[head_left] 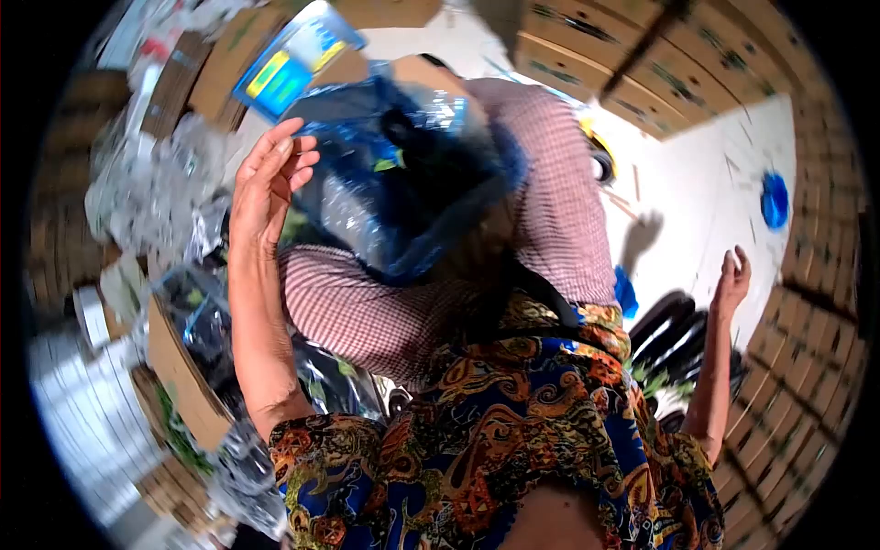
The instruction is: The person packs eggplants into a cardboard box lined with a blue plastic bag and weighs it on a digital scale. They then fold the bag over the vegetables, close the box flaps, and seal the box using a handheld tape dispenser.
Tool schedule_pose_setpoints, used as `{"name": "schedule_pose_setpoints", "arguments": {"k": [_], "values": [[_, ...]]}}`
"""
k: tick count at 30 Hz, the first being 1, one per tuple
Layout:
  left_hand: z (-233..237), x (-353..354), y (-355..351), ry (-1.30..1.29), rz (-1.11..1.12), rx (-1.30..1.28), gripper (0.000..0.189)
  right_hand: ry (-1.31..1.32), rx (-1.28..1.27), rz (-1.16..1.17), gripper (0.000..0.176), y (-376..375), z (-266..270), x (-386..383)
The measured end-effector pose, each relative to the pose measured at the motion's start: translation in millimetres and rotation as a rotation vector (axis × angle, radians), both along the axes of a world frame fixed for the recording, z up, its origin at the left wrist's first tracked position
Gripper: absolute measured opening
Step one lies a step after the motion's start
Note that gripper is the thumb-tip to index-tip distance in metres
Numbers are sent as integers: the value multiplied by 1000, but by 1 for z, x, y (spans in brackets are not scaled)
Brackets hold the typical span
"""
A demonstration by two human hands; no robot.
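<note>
Left hand [273,174]: raised, fingers partly bent, grip loosely open just beside the blue plastic bag [353,215]; contact unclear. Right hand [731,286]: extended outward, grip open, well apart. Bag: glossy, crinkled film, wide-mouthed, between checked trouser legs [559,174]. Cardboard cartons [632,108]: rectangular, stacked.

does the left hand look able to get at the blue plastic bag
Probably yes: the left hand looks empty and close beside the blue plastic bag, with nothing visibly between them.
</note>
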State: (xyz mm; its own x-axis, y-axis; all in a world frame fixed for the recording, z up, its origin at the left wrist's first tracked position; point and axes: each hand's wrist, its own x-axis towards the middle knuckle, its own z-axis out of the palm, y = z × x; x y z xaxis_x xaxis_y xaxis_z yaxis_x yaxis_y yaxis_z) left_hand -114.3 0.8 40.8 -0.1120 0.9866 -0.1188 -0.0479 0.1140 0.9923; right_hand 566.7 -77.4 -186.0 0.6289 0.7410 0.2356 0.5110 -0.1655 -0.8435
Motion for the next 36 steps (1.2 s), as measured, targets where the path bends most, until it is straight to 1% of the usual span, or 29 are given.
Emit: {"name": "schedule_pose_setpoints", "arguments": {"k": [1, 2, 4, 5, 6, 7, 8, 9, 11, 13, 15, 16, 17, 19, 20, 21, 22, 23, 24, 25, 27, 28, 30, 31, 33, 34, 35, 36], "values": [[-5, -17, -19, -13, 69, -6, 33, 199, -5, 134, 40, 19, 42, -27], [-24, -26, -45, -76, 148, -132, 33, 130, -141, 268, 39, 24, 105, -42], [-48, -59, -75, -131, 268, -128, 32, 41, -157, 531, 35, 78, 172, -126], [-54, -71, -93, -142, 330, -162, 32, 86, -200, 659, 30, 97, 193, -171], [-66, -82, -114, -118, 378, -200, 32, 74, -255, 800, 27, 110, 207, -213], [-78, -92, -133, -92, 430, -229, 32, 61, -296, 948, 25, 122, 216, -256], [-85, -98, -154, -86, 495, -268, 31, 66, -332, 1143, 25, 130, 223, -295], [-81, -84, -171, -83, 550, -311, 30, -83, -308, 1327, 27, 132, 238, -321], [-65, -70, -203, 92, 592, -354, 27, -173, -516, 1630, 32, 130, 250, -379], [-45, -62, -224, 131, 703, -289, 26, -289, -568, 1895, 34, 127, 229, -418], [-12, -59, -230, 431, 863, -115, 27, -502, -652, 2088, 35, 122, 210, -443], [-10, -68, -227, 657, 898, -99, 34, -645, -704, 2172, 35, 124, 207, -461], [-3, -75, -224, 866, 897, -59, 47, -602, -654, 2215, 33, 121, 203, -471], [-25, -97, -223, 1212, 692, -69, 68, -409, -291, 2275, 26, 123, 188, -490], [-48, -107, -228, 1188, 518, -191, 76, -372, -298, 2216, 22, 121, 192, -508], [-79, -107, -234, 1108, 454, -297, 79, -335, -303, 2156, 18, 116, 201, -530], [-111, -110, -239, 1067, 317, -336, 70, -342, -296, 2114, 13, 112, 212, -549], [-94, -99, -230, 1097, 71, -362, 51, -296, -98, 2138, 14, 107, 215, -571], [-111, -87, -227, 1058, -31, -559, 35, -258, 96, 2147, 14, 102, 219, -589], [-110, -70, -221, 1018, 44, -246, 29, -218, 285, 2145, 15, 95, 219, -607], [-112, -53, -209, 1058, 33, -173, 19, -362, 635, 2264, 16, 80, 203, -649], [-108, -50, -205, 1010, 22, -229, 18, -433, 825, 2305, 17, 73, 191, -665], [-99, -50, -201, 919, 3, -338, 16, -652, 547, 2425, 22, 56, 158, -681], [-106, -56, -207, 904, 24, -270, 17, -760, 400, 2472, 24, 49, 142, -687], [-138, -76, -237, 869, 61, -137, 18, -1213, 64, 2451, 26, 55, 122, -693], [-160, -91, -258, 658, 282, -41, 20, -1439, -113, 2404, 27, 59, 111, -691], [-155, -104, -273, 595, 366, -294, 20, -1432, -30, 2404, 28, 64, 96, -686], [-156, -114, -279, 484, 601, -607, 22, -1421, 50, 2400, 30, 68, 78, -677]]}}
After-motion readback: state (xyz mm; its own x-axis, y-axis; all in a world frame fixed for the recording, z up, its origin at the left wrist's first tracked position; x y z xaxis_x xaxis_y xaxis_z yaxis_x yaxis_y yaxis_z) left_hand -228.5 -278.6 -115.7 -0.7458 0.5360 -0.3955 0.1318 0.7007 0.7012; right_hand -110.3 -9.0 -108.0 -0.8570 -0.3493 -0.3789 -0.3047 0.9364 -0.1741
